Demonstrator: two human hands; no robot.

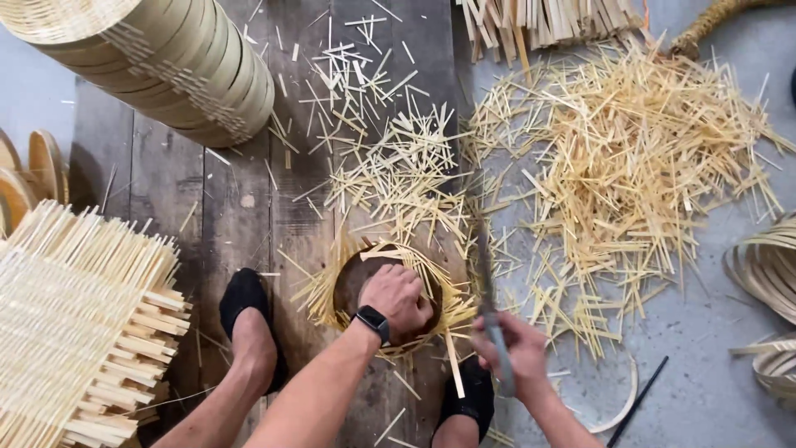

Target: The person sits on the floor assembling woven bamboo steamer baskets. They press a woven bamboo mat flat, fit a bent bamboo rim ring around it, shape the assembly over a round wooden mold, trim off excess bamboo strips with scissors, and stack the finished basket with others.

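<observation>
- Forearms come up from the bottom edge, and the left hand (396, 300) sits fisted, knuckles up, pressing down in the middle of a round woven bamboo piece (385, 292) at lower centre; a black watch (374, 322) is on that wrist.
- Right hand (512, 353), just right of it at lower centre-right, has its fingers wrapped tight round the handle of a long knife (485, 282).
- Knife's long axis runs almost straight up the frame, tip pointing toward the top, blade blurred, standing just beside the right rim of the woven piece, where loose strip ends stick out all round.
- Two feet in black socks (245, 303) flank the work, resting on dark wooden boards (240, 216).
- Cut bamboo slivers (630, 166) lie heaped across the upper right on grey floor, with more scattered over the boards at top centre.
- Stacked bamboo hoops (178, 62) lean at the upper left; a flat woven mat (75, 332) fills the lower left.
</observation>
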